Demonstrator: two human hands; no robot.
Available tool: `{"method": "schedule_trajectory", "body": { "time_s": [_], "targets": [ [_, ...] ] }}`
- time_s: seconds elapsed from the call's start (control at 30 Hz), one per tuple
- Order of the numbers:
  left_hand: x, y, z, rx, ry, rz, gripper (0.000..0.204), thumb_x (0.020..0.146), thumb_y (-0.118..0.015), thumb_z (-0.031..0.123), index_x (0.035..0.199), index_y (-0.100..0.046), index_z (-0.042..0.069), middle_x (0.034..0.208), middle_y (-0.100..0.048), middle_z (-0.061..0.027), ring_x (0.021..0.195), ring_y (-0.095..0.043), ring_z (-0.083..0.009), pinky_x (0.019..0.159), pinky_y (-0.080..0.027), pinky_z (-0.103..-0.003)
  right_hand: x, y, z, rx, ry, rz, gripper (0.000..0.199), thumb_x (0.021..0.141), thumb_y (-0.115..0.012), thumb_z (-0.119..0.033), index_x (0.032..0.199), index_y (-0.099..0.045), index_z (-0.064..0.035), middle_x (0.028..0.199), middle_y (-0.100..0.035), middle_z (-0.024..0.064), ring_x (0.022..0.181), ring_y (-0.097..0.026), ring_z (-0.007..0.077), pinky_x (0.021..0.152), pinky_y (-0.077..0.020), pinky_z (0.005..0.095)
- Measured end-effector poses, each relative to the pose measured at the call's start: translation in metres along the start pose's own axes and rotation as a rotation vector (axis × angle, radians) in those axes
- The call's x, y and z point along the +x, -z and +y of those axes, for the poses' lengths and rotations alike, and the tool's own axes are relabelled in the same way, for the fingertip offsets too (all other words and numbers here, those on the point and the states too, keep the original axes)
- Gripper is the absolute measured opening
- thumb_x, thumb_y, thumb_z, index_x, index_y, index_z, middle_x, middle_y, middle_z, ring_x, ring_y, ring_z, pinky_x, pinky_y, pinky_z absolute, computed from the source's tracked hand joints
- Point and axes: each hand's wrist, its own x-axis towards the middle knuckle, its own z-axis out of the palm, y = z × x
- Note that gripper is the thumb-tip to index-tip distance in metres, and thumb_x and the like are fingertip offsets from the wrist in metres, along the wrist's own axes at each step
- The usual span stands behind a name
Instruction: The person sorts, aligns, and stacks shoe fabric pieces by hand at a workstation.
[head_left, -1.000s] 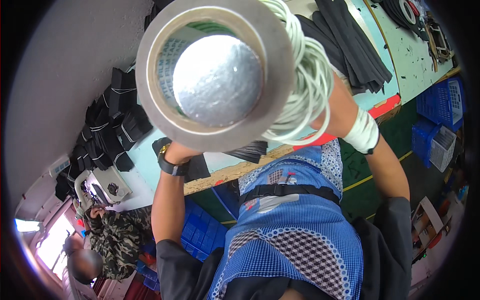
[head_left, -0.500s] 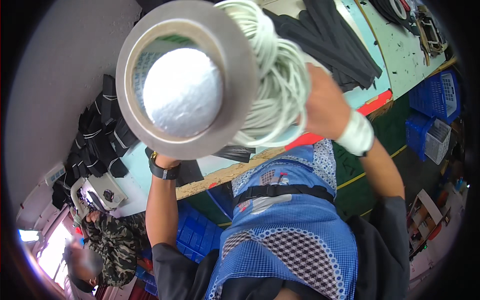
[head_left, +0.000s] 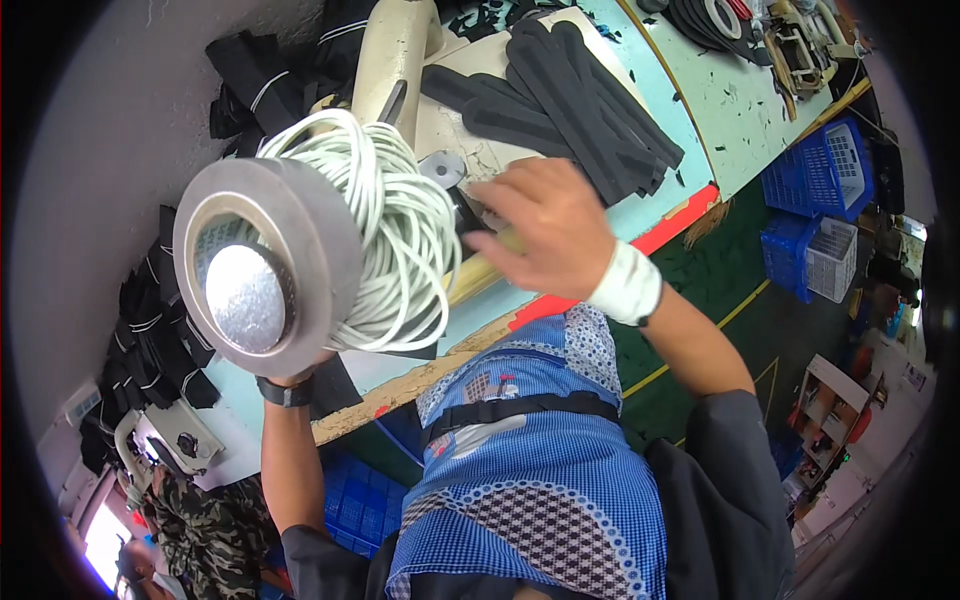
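My left hand (head_left: 297, 372) holds up a large spool (head_left: 262, 268) with a grey flange and a silvery centre, close to the camera. The spool covers most of this hand, and a black watch sits on the wrist. Thick white cord (head_left: 395, 235) is wound in loose loops around the spool. My right hand (head_left: 545, 235), with a white band at the wrist, hovers just right of the cord above the table, fingers apart and pointing at the loops. I see nothing in it, though its palm is turned away.
A cream sewing machine (head_left: 395, 60) stands on the pale blue table (head_left: 720, 110) beside long black padded strips (head_left: 570, 100). Black fabric pieces (head_left: 150, 340) are piled at the left. Blue baskets (head_left: 820, 170) sit on the floor at right. A person in camouflage clothing (head_left: 200, 530) is at lower left.
The spool has swung down and to the left, away from the camera. My right hand has let go of the cord coil and dropped toward the table.
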Motion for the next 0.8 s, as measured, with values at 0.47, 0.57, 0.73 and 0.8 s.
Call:
{"method": "schedule_trajectory", "body": {
  "time_s": [0.47,0.57,0.73,0.8],
  "targets": [
    [-0.007,0.015,-0.014,-0.137,0.026,0.108,0.037,0.086,-0.071,0.016,0.118,-0.062,-0.001,0.112,-0.066,-0.0098,0.099,-0.063,-0.0193,0.09,-0.049,-0.03,0.001,0.01,0.002,0.231,0.051,-0.303,0.01,0.075,-0.068,-0.014,0.083,-0.071,-0.0093,0.099,-0.062,0.0107,0.104,-0.058,0.0281,0.085,-0.044,0.0404],
    [-0.013,0.014,-0.01,-0.155,0.029,0.13,0.04,0.084,-0.072,0.012,0.12,-0.06,-0.001,0.115,-0.065,-0.0105,0.102,-0.063,-0.0205,0.092,-0.05,-0.031,0.001,0.008,0.001,0.169,0.024,-0.318,0.016,0.074,-0.067,-0.012,0.09,-0.07,-0.0087,0.09,-0.064,0.01,0.095,-0.062,0.0275,0.082,-0.0441,0.041],
    [-0.024,0.012,-0.006,-0.269,0.036,0.116,0.048,0.08,-0.074,0.005,0.125,-0.057,-0.001,0.119,-0.064,-0.0118,0.106,-0.063,-0.0224,0.095,-0.051,-0.034,-0.012,0.073,0.017,0.294,-0.068,-0.352,0.009,0.073,-0.071,-0.007,0.081,-0.07,-0.0027,0.075,-0.066,0.0115,0.073,-0.063,0.0307,0.074,-0.0461,0.04],
    [-0.025,0.012,-0.004,-0.314,0.035,0.119,0.051,0.079,-0.074,0.003,0.127,-0.056,-0.002,0.121,-0.063,-0.0123,0.107,-0.063,-0.0232,0.096,-0.051,-0.034,-0.01,0.074,0.019,0.443,-0.094,-0.467,0.009,0.074,-0.072,-0.007,0.082,-0.069,-0.0032,0.077,-0.066,0.0101,0.079,-0.063,0.0299,0.077,-0.0461,0.04]
  ]
}}
